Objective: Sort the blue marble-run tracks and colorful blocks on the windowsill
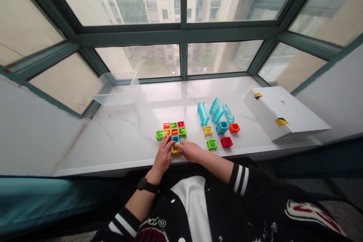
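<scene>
A cluster of joined coloured cube blocks (pixel 173 130) in red, green, orange and blue sits on the white marble sill (pixel 124 136). My left hand (pixel 163 155) rests on the cluster's near side, fingers curled against the blocks. My right hand (pixel 191 150) pinches a yellow block (pixel 175 149) at the cluster's front edge. Both hands touch that yellow block. To the right lie loose blocks: yellow (pixel 208 131), green (pixel 212 144), red (pixel 226 142), blue (pixel 221 127) and orange (pixel 234 127).
Translucent teal ramp pieces (pixel 215 110) lie behind the loose blocks. A clear plastic bin (pixel 117 88) stands at the back left by the window. A white cardboard box (pixel 283 113) lies at the right end of the sill.
</scene>
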Tool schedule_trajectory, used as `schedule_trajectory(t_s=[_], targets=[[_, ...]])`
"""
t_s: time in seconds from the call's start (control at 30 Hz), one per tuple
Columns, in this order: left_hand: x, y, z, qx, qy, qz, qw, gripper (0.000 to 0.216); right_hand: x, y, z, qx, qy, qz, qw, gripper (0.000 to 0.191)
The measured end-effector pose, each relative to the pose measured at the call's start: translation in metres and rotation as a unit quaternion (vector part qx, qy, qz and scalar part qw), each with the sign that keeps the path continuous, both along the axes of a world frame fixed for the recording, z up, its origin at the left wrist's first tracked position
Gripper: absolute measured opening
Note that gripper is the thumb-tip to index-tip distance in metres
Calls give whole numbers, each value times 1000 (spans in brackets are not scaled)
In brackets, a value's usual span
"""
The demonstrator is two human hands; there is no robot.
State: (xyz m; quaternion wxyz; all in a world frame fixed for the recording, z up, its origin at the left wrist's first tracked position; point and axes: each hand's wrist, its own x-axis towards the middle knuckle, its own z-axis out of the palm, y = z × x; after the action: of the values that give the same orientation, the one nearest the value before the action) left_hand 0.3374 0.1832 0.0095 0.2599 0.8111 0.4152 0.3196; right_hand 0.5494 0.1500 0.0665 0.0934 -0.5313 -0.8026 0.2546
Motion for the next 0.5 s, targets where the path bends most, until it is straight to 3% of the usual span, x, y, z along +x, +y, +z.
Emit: schedule_trajectory(t_s=[0.17, 0.5], targets=[[-2, 0, 2, 1, 7, -6, 1000, 37, 5, -5, -9, -7, 53, -9, 999, 39], [2, -5, 11, 9, 27, -3, 1000, 34, 23, -10, -5, -27, 162, -36, 986, 37]])
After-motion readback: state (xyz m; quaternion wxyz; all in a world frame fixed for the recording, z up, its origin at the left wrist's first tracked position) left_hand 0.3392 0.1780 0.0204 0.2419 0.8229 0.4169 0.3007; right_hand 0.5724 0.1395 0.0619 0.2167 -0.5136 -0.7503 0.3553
